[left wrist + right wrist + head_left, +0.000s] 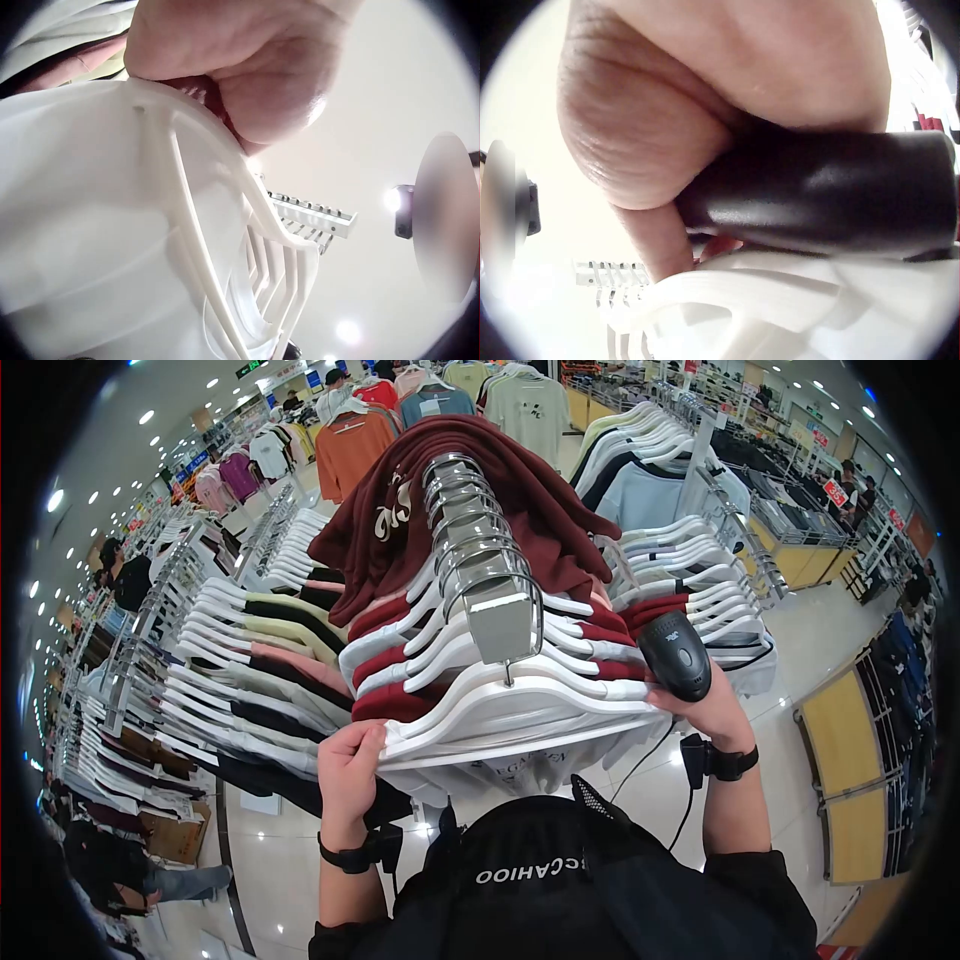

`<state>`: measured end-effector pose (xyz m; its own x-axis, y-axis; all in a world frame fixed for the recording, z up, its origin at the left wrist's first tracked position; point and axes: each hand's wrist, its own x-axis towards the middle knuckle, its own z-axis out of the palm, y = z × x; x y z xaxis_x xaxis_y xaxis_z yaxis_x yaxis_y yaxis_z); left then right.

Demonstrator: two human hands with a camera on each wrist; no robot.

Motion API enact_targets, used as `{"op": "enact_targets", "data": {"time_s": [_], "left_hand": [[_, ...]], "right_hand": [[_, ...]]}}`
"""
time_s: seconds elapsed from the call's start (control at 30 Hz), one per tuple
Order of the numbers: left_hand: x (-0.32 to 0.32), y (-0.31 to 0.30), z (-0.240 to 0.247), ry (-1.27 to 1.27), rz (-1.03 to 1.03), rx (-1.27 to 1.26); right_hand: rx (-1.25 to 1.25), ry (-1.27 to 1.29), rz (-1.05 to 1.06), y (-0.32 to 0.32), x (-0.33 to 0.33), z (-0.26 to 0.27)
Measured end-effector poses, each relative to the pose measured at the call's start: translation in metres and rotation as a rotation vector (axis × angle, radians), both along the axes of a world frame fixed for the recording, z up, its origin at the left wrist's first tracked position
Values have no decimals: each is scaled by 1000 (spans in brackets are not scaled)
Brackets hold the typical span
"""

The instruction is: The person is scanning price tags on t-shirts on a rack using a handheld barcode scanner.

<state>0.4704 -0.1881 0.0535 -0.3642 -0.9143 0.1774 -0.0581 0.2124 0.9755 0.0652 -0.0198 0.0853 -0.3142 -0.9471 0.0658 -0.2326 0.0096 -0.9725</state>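
A white hanger [436, 722] with a pale shirt [545, 768] hangs at the front end of a metal rack arm [487, 585]. My left hand [348, 772] grips the hanger's left end, thumb on top; in the left wrist view that hand [247, 60] curls over the hanger's shoulder [202, 124]. A black barcode scanner [676, 657] sits in my right hand [718, 712], at the hanger's right end. Close up, the right hand [727, 90] wraps the scanner's handle [817, 195], with its thumb right at the white hanger [742, 292].
Behind the front hanger hang several dark red and white shirts, with a maroon garment [470, 470] draped over the rack's top. Racks of hangers [235, 660] stand close on the left and right. A table of folded trousers [850, 760] is at the right. A cord [640, 765] trails below the right hand.
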Motion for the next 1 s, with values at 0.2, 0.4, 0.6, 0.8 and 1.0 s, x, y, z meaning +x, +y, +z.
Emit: {"op": "enact_targets", "data": {"time_s": [0.2, 0.4, 0.6, 0.8, 1.0], "left_hand": [[7, -5, -15, 169, 41, 116], [20, -9, -38, 414, -5, 310], [24, -4, -54, 487, -56, 415], [19, 0, -80, 483, -91, 456], [19, 4, -104, 466, -105, 494]], "right_hand": [[-32, 2, -2, 4, -1, -5], [-64, -54, 22, 9, -1, -7], [-77, 25, 50, 22, -15, -7], [-77, 111, 34, 28, -24, 1], [-75, 125, 38, 28, -22, 3]]}}
